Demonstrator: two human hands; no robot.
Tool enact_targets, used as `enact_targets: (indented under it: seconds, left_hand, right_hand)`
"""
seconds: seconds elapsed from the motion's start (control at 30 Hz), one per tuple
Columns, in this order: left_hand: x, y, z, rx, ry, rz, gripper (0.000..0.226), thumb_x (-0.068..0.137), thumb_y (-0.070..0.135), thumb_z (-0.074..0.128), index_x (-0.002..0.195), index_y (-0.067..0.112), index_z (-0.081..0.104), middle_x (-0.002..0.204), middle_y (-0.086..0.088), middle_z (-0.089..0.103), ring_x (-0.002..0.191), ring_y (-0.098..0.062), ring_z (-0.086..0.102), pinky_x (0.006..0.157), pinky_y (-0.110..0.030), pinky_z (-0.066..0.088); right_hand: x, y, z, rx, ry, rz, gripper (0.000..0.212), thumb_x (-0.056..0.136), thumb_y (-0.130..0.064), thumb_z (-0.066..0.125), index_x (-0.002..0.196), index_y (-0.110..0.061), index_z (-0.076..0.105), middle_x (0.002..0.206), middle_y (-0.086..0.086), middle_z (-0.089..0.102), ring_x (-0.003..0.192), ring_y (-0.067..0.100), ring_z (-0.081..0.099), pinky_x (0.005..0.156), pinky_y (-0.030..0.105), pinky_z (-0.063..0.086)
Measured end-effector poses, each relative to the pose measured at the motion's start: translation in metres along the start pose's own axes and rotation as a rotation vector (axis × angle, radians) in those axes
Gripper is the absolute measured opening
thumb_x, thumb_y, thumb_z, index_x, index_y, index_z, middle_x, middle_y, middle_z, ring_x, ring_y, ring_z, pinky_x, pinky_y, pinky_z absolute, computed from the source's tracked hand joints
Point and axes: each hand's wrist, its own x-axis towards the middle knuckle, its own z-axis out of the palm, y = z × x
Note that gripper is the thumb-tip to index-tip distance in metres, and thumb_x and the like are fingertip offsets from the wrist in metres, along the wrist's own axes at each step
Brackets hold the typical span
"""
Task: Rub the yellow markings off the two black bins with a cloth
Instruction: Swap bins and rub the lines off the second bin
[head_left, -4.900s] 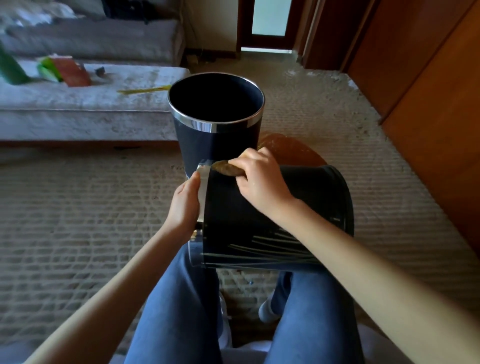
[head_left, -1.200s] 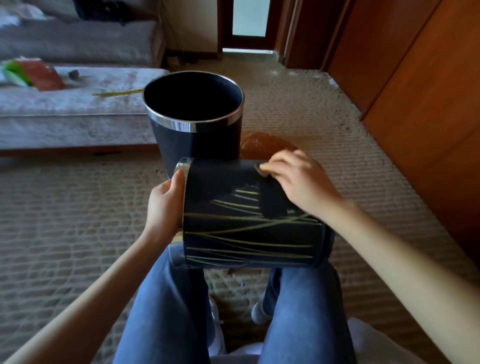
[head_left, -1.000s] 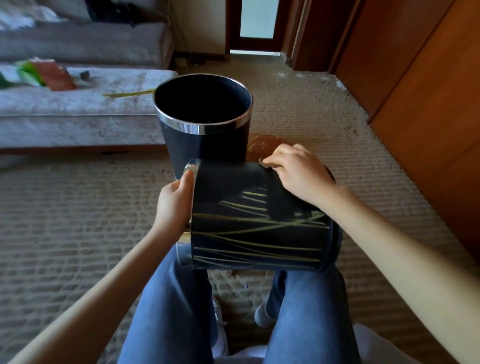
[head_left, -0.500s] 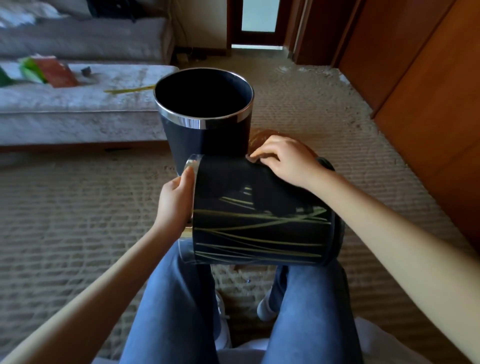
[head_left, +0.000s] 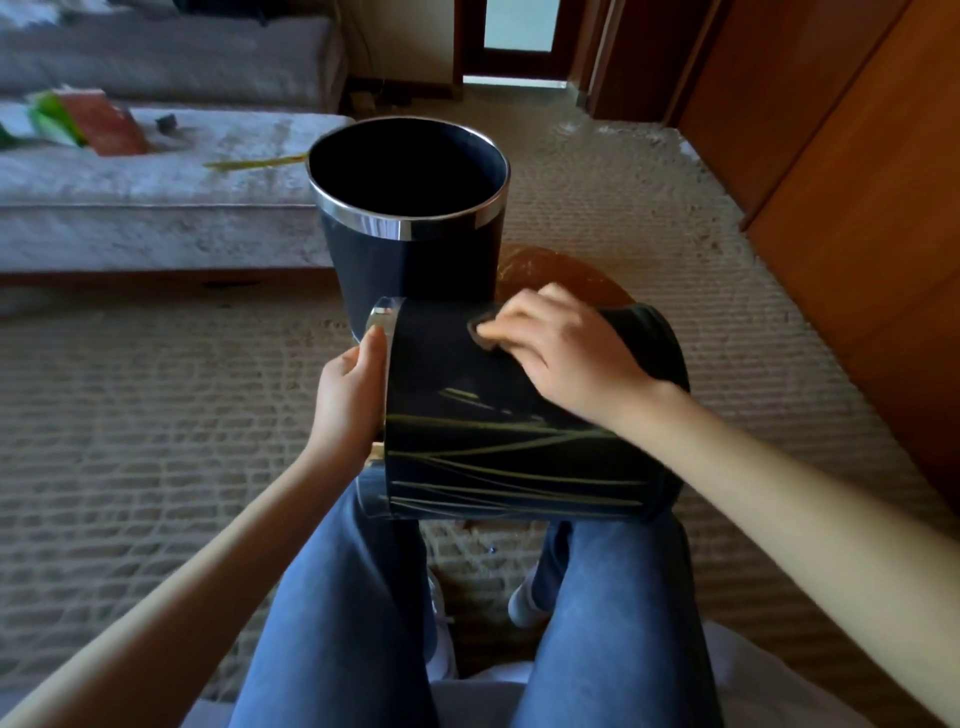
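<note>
Right grip (head_left: 566, 358) pressed the cloth (head_left: 478, 333), fingers bent over it, onto the upper side of the lying bin (head_left: 519, 483). Left grip (head_left: 348, 400) clasped that bin's silver rim (head_left: 383, 314). Yellow markings (head_left: 493, 461) streaked its near side. Just beyond, the upright bin (head_left: 410, 265) stood on the carpet (head_left: 156, 389).

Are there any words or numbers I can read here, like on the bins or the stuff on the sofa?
No text can be read anywhere.
The bin on the lap: only yellow lines, no letters.
The standing bin: no label showing.
The cloth: no writing shows.
The orange and green packet on the sofa: too blurred to read.
</note>
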Motion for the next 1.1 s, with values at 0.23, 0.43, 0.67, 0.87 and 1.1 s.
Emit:
enact_targets:
  seconds: [0.23, 0.43, 0.67, 0.87, 1.1]
  left_hand:
    - [0.008, 0.000, 0.002, 0.041, 0.018, -0.045, 0.051, 0.101, 0.050, 0.048, 0.069, 0.014, 0.065, 0.056, 0.005, 0.062, 0.057, -0.015, 0.057, 0.062, -0.035, 0.046]
    - [0.014, -0.003, 0.004, -0.006, 0.014, -0.052, 0.054, 0.095, 0.056, 0.053, 0.079, 0.008, 0.074, 0.088, -0.013, 0.077, 0.087, -0.027, 0.073, 0.083, -0.043, 0.057]
    - [0.005, -0.002, 0.000, -0.013, 0.000, -0.057, 0.053, 0.101, 0.049, 0.049, 0.084, 0.004, 0.070, 0.076, -0.007, 0.068, 0.078, -0.023, 0.065, 0.075, -0.042, 0.052]
    - [0.011, 0.003, 0.002, -0.028, -0.004, -0.078, 0.049, 0.095, 0.054, 0.051, 0.077, 0.014, 0.074, 0.077, -0.002, 0.073, 0.080, -0.020, 0.067, 0.079, -0.038, 0.052]
    - [0.003, 0.007, 0.000, -0.149, -0.080, -0.117, 0.042, 0.103, 0.045, 0.048, 0.100, 0.013, 0.075, 0.090, -0.007, 0.078, 0.086, -0.020, 0.074, 0.080, -0.036, 0.059]
  right_hand:
    - [0.009, -0.013, 0.004, -0.022, 0.037, 0.078, 0.030, 0.087, 0.004, 0.060, 0.107, -0.012, 0.075, 0.097, 0.005, 0.067, 0.087, 0.031, 0.055, 0.080, 0.042, 0.051]
    - [-0.049, -0.048, 0.013, -0.048, 0.027, -0.249, 0.030, 0.094, 0.002, 0.055, 0.113, -0.012, 0.074, 0.112, 0.004, 0.070, 0.098, 0.029, 0.061, 0.086, 0.039, 0.049]
    - [0.052, -0.020, 0.021, 0.060, -0.011, 0.158, 0.025, 0.088, -0.001, 0.061, 0.104, -0.012, 0.077, 0.095, 0.006, 0.068, 0.085, 0.031, 0.057, 0.074, 0.048, 0.053]
    - [-0.007, -0.062, 0.027, 0.004, 0.092, -0.102, 0.027, 0.086, 0.001, 0.060, 0.103, -0.011, 0.076, 0.102, 0.006, 0.070, 0.088, 0.032, 0.059, 0.079, 0.043, 0.048]
    - [-0.018, -0.076, 0.040, -0.193, 0.170, -0.316, 0.023, 0.099, -0.009, 0.053, 0.104, -0.018, 0.074, 0.108, -0.002, 0.071, 0.089, 0.025, 0.062, 0.081, 0.041, 0.044]
